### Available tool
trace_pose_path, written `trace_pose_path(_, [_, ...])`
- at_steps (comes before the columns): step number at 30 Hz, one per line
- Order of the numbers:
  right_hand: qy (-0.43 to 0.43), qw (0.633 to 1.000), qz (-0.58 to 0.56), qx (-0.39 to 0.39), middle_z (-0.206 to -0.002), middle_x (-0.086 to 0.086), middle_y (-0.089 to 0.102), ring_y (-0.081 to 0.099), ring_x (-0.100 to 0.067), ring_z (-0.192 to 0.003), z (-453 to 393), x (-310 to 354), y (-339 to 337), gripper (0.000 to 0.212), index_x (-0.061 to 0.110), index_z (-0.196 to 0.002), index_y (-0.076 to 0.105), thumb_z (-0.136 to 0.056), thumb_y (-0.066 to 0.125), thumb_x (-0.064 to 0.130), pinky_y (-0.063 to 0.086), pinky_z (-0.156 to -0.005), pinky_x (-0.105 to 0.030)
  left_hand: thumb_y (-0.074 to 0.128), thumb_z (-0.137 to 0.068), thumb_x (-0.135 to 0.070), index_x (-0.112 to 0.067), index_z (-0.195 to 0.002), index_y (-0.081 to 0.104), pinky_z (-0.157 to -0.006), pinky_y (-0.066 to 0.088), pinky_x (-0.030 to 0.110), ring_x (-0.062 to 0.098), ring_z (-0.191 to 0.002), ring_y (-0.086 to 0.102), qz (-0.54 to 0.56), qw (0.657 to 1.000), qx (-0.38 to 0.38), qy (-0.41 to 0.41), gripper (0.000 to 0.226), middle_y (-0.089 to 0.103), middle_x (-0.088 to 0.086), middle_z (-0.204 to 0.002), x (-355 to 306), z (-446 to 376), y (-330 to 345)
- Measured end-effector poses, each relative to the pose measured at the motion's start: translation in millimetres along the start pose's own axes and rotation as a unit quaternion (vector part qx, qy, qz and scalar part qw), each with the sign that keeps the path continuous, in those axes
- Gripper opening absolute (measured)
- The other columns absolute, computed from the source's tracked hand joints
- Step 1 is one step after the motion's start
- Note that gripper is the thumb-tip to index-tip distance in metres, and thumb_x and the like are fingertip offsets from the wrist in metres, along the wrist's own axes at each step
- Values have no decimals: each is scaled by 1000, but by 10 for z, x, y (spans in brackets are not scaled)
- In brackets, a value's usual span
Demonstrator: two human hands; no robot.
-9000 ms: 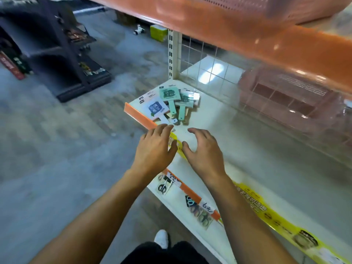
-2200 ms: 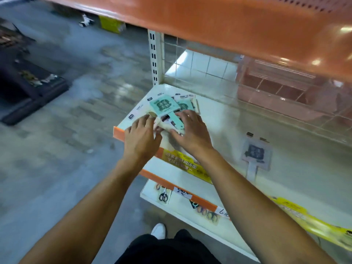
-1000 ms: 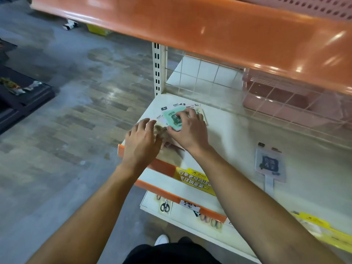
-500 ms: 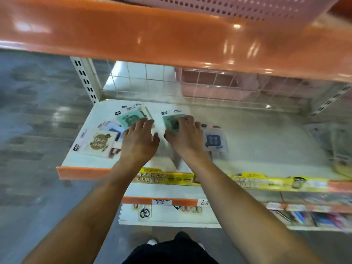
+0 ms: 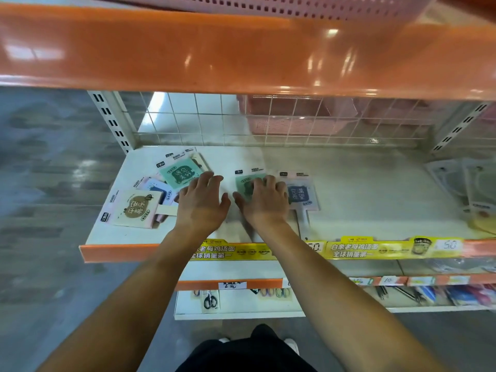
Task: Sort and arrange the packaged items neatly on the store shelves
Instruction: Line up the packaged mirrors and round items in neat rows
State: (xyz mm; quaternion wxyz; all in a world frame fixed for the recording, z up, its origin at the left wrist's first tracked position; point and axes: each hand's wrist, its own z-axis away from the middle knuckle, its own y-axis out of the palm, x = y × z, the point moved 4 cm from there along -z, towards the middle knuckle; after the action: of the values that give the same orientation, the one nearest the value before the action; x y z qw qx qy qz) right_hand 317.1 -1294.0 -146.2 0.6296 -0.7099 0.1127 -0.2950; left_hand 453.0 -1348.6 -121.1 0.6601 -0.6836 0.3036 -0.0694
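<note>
Packaged green hand fan, flat in clear plastic with a white card header (image 5: 245,185), lay on the white metal shelf (image 5: 357,200) just left of the grey-blue packaged fan (image 5: 300,196). My right hand (image 5: 264,204) pressed on it with fingers extended and slightly bent, gripping nothing. My left hand (image 5: 201,204) hovered flat, fingers spread, just left of it, beside the loose heap of packaged fans (image 5: 150,193). I judged it best to slide it square, header edges level with its grey-blue neighbour.
</note>
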Motion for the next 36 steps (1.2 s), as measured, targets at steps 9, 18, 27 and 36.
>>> trace_pose_path(9, [-19, 997, -66, -38, -135, -3, 46, 38, -31, -124, -81, -357, -263, 41, 21, -128, 55, -94, 51, 44, 37, -99, -43, 47, -93, -36, -19, -137, 43, -106, 32, 43, 28, -129, 42, -5, 999, 36, 31, 47, 42, 2, -143, -294, -113, 174])
trace_pose_path(18, [-21, 999, -46, -7, -139, 1, 46, 37, -29, -131, -120, -714, -319, 38, 28, -130, 55, -93, 53, 40, 36, -103, -41, 50, -92, -36, -18, -133, 47, -99, 37, 43, 29, -126, 44, -18, 996, 67, 50, 45, 43, 4, -142, -680, -208, 345])
trace_pose_path(27, [-23, 997, -53, 45, -142, -2, 46, 35, -28, -131, -170, -962, -357, 37, 23, -128, 60, -91, 56, 29, 39, -102, -39, 48, -92, -37, -24, -121, 58, -95, 40, 45, 30, -124, 41, -25, 994, 93, 48, 34, 47, 2, -136, -789, -312, 517])
trace_pose_path(36, [-36, 997, -56, 48, -141, 0, 48, 34, -26, -131, -198, -985, -368, 38, 26, -132, 58, -94, 53, 33, 42, -98, -38, 51, -94, -36, -22, -120, 60, -91, 47, 42, 29, -124, 42, -6, 991, 112, 67, 32, 48, 1, -136, -844, -290, 538])
